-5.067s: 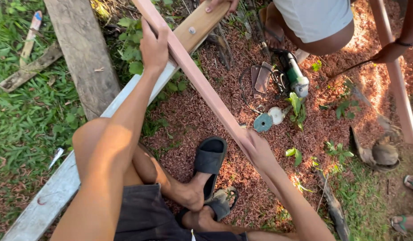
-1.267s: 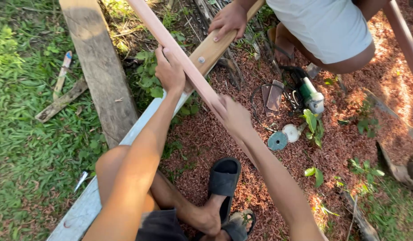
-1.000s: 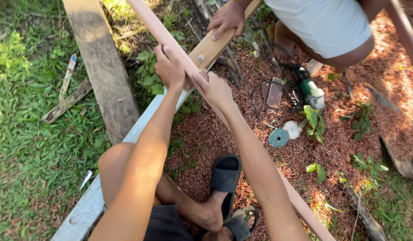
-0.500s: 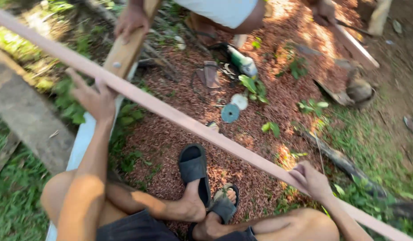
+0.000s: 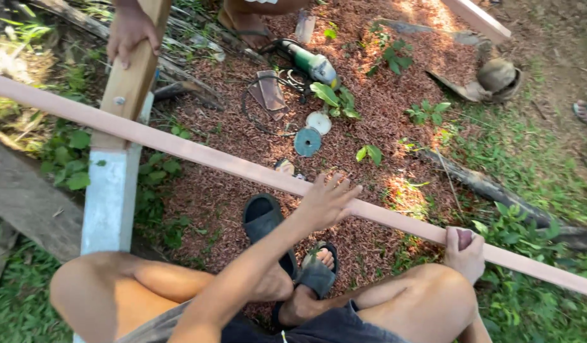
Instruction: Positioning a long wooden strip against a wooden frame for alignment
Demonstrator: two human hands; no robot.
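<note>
Long pink slat (image 5: 211,159) runs upper-left to lower-right; right hand (image 5: 465,254) fisted round it; left hand (image 5: 325,200) spread flat, fingers open, holding nothing.

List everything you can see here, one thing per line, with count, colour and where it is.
Long wooden strip: one, pinkish, lying diagonally across the view.
Painted plank: one, white, under the strip at left.
Bare wooden piece: one, tan, above the plank, held by another person's hand.
Angle grinder: one, green, top centre on the sawdust.
Grinder discs: two, blue and white, centre.
Weathered board: one, grey, far left.
Sandals: two, black, bottom centre.
Left hand: open, resting on the strip.
Right hand: gripping the strip, lower right.
</note>
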